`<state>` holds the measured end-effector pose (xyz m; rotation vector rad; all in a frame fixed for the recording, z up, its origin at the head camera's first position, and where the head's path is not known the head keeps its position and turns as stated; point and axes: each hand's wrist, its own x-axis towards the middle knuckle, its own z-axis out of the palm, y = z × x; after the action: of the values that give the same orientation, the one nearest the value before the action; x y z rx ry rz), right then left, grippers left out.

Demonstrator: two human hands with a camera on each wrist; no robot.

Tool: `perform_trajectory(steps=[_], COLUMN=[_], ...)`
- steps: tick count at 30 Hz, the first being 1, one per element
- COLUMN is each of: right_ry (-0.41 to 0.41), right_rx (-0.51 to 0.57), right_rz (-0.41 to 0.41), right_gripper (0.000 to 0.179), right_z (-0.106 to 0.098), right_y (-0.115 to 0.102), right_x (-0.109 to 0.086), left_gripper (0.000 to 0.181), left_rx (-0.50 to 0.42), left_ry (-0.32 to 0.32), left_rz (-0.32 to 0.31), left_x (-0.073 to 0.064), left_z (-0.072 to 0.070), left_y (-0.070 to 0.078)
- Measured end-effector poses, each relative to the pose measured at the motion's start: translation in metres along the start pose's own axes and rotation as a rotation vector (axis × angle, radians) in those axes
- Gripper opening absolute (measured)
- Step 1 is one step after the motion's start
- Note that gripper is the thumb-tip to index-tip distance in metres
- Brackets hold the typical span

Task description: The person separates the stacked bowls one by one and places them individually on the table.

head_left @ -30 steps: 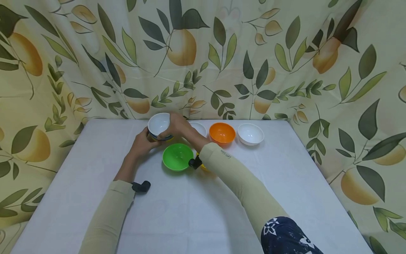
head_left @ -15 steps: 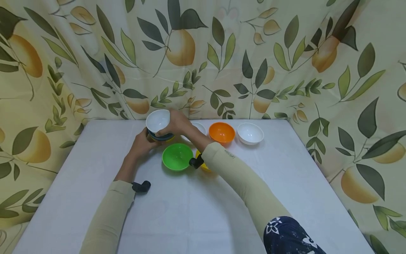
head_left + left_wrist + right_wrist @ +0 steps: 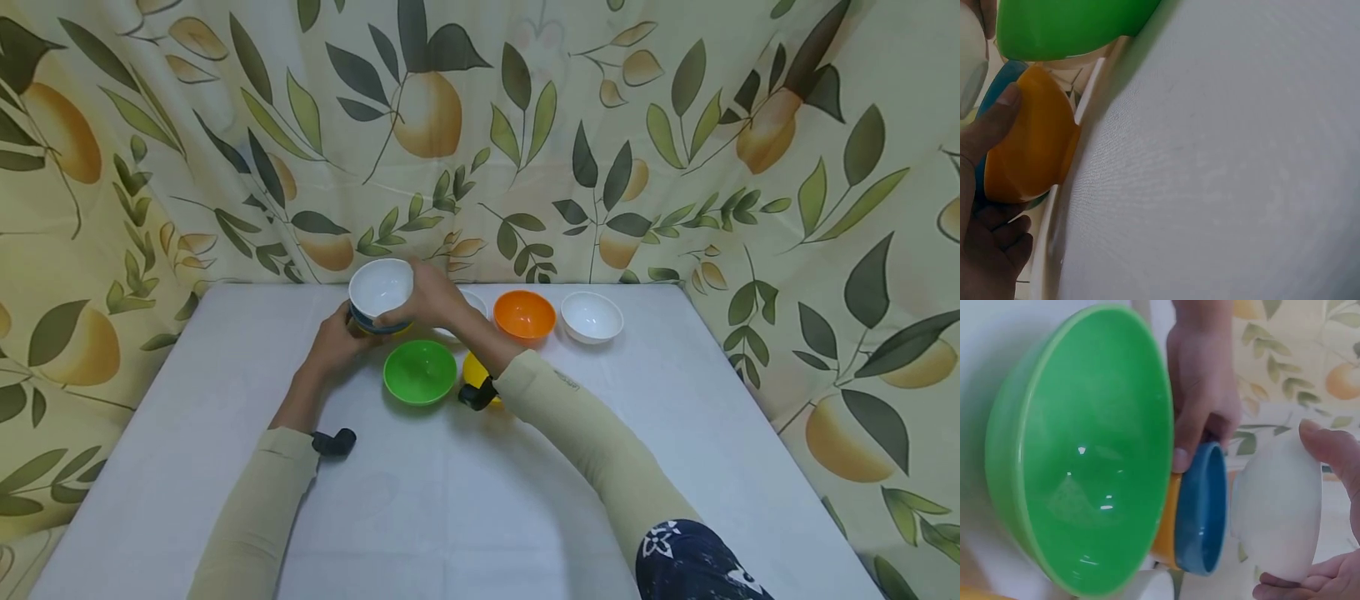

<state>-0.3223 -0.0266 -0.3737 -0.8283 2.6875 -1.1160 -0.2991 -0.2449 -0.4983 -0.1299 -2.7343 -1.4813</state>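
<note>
At the back left of the table, my left hand (image 3: 333, 340) grips a yellow-orange bowl (image 3: 1035, 140), its thumb on the bowl's outer side. A blue bowl (image 3: 1213, 512) sits nested inside it. My right hand (image 3: 433, 296) holds a white bowl (image 3: 380, 285) by its side, thumb and fingers spread around it. In the right wrist view, a gap shows between the white bowl's base and the blue bowl's rim. Just in front of the stack stands a green bowl (image 3: 420, 372).
Beside the green bowl is a yellow bowl (image 3: 474, 371), partly hidden by the right wrist camera. Along the back edge stand another white bowl (image 3: 474, 305), half behind the right arm, an orange bowl (image 3: 525, 315) and a further white bowl (image 3: 592, 317). A patterned curtain (image 3: 495, 208) hangs behind the table.
The white bowl in my right hand has risen off the blue bowl and then shifted slightly right. The right forearm has moved right, uncovering more of the yellow bowl. My left hand stays put.
</note>
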Motion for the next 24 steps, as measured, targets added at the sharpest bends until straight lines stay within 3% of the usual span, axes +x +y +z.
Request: perform_trajectory(steps=[12, 24], right_ry=[0.057, 0.113], right_rx=[0.085, 0.051], right_rz=[-0.016, 0.066], right_gripper=[0.092, 0.095], right_z=[-0.021, -0.035], right_y=[-0.013, -0.016], right_x=[-0.032, -0.069], left_gripper=[0.108, 0.108], left_rx=[0.012, 0.027], left_ry=[-0.002, 0.000], left_rz=[-0.002, 0.014], left_x=[0.001, -0.001], left_z=[-0.001, 0.001], left_y=[0.002, 0.005])
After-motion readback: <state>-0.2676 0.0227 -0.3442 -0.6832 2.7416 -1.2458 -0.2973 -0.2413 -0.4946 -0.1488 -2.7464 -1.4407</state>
